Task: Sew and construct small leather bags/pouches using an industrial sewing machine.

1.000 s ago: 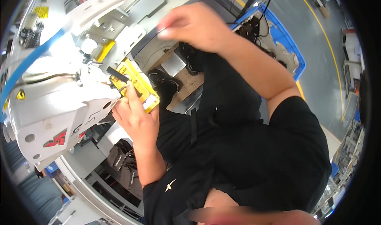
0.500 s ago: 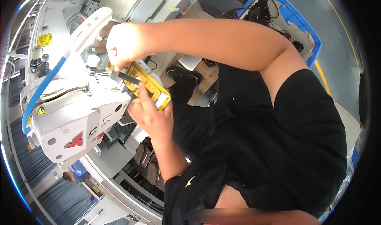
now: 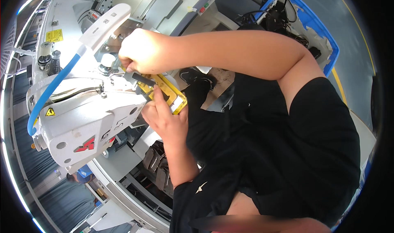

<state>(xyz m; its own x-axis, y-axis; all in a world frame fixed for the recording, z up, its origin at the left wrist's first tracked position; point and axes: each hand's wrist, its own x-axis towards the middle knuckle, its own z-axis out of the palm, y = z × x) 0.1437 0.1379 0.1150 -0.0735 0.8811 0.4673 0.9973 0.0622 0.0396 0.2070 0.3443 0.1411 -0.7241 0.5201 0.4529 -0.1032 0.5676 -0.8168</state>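
A white sewing machine [image 3: 94, 126] stands on my left, with a blue flexible tube [image 3: 53, 91] leading to a white lamp head [image 3: 107, 24]. Beside the machine's head lies a yellow plate [image 3: 178, 103] with dark and white parts on it. Across the plate runs a short black strip [image 3: 143, 80], greyish at its far end. My right hand [image 3: 141, 52] is closed at that far end, its fingertips pinched there and partly hidden by the hand. My left hand [image 3: 166, 120] has its index fingertip on the strip's near end, its thumb along the plate's edge, its other fingers curled.
Close to my right fingers stands a white knob [image 3: 108, 60] on the machine. A blue crate [image 3: 328, 40] with black cables is at the far right. Dark brown folded items [image 3: 156, 161] lie below the table's edge. Another person [image 3: 82, 174] is far off at lower left.
The view has shifted, so the machine and plate appear further right. Both hands keep nearly the same places on the strip and plate; a little more of the strip's greyish far end shows.
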